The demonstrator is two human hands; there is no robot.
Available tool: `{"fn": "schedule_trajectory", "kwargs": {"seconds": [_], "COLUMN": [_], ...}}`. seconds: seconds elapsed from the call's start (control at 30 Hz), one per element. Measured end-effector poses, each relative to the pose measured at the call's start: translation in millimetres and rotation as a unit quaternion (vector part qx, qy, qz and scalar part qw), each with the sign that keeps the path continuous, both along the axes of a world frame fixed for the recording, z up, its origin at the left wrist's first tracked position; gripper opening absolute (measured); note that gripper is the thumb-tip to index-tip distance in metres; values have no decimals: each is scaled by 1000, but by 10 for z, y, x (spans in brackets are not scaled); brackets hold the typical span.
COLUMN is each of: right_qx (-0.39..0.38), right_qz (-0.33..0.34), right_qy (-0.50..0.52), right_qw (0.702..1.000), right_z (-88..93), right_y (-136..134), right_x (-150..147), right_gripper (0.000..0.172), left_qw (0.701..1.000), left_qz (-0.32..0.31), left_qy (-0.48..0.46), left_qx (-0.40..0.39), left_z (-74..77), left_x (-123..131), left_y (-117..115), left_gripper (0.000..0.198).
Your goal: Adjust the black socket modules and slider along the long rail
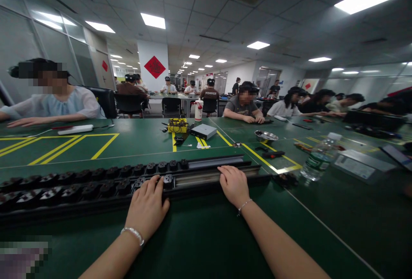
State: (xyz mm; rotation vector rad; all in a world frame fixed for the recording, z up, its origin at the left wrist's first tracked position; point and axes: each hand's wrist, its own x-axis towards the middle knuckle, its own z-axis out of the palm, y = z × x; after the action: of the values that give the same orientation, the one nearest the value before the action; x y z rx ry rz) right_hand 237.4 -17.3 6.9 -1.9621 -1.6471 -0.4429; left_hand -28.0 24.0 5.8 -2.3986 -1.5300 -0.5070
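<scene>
Two long black rails [212, 180] lie side by side across the table in front of me. Rows of black socket-like modules [124, 186] sit in their left and middle stretches, while the right ends show bare channel. My left hand [148, 204] rests over the front rail with its fingers spread on the modules; one module [168, 181] shows just right of its fingertips. Further right, my right hand [234, 184] lies on the bare part of the rails, fingers stretched out and holding nothing visible. The undersides of both hands are hidden.
A water bottle [318, 159] and a grey metal box [362, 165] stand at the right. Beyond the rails are a metal bowl [266, 136], a silver box [203, 131], a yellow cable-wrapped item [178, 125] and a white squeeze bottle [198, 110]. Several people sit around the tables.
</scene>
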Motion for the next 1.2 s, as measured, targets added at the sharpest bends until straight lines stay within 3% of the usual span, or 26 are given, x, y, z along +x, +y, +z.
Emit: {"fn": "schedule_trajectory", "kwargs": {"seconds": [1.2], "right_qx": [12], "right_qz": [-3], "right_qy": [-10], "right_qw": [1000], "right_z": [-14], "right_y": [9], "right_x": [7], "right_gripper": [33], "left_qw": [999], "left_qz": [-14], "left_qy": [23], "left_qx": [-28], "left_z": [62], "left_x": [16], "left_y": [5], "left_gripper": [53]}}
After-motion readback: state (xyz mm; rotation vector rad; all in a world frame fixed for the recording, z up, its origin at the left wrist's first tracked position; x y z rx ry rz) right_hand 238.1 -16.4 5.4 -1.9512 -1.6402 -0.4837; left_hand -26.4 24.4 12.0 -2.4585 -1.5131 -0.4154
